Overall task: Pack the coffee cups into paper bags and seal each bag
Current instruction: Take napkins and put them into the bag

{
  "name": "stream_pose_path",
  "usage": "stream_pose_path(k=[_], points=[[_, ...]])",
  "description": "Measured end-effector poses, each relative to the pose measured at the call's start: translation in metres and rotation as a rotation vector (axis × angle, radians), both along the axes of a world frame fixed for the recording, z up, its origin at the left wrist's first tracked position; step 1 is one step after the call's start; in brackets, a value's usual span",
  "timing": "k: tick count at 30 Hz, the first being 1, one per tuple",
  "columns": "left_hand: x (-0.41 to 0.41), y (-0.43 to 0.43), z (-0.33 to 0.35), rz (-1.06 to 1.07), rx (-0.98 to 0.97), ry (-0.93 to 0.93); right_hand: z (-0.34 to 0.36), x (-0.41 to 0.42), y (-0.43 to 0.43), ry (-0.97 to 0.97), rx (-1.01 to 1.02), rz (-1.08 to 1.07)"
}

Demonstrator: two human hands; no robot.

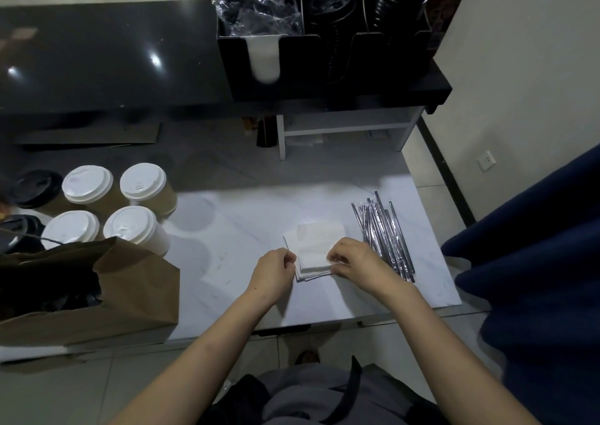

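Observation:
Several paper coffee cups (139,223) with white lids stand at the left of the white table (246,294), with black-lidded cups (37,187) behind them. In front of them an open brown paper bag (130,294) stands with something dark inside. A stack of white napkins (313,246) lies mid-table. My left hand (276,270) pinches the stack's left edge. At the stack's right front corner, my right hand (352,259) pinches the top napkins.
A bundle of silver-wrapped straws (386,233) lies right of the napkins. A black organiser (324,35) with cups, lids and plastic wrap stands on a dark shelf behind. Dark blue fabric (535,262) hangs at the right, by the table's edge.

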State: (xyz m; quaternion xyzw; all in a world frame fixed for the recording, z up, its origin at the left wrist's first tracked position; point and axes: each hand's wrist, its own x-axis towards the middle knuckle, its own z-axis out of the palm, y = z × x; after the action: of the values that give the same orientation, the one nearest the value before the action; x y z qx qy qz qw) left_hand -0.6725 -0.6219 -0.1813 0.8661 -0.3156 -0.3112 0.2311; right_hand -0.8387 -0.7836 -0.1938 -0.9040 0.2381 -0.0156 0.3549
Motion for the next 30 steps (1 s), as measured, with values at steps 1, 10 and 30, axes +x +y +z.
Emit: stream_pose_path(k=[1, 10, 30], points=[[0.0001, 0.0, 0.0002, 0.0, 0.001, 0.001, 0.0011, -0.0005, -0.0005, -0.005, 0.004, -0.009], [0.0017, -0.0004, 0.0012, -0.001, 0.0, 0.028, 0.0058, -0.0004, -0.0026, -0.013, -0.006, -0.058], [0.004, -0.0021, 0.0038, 0.014, 0.024, 0.062, 0.0066, 0.0024, -0.0077, 0.031, 0.056, -0.084]])
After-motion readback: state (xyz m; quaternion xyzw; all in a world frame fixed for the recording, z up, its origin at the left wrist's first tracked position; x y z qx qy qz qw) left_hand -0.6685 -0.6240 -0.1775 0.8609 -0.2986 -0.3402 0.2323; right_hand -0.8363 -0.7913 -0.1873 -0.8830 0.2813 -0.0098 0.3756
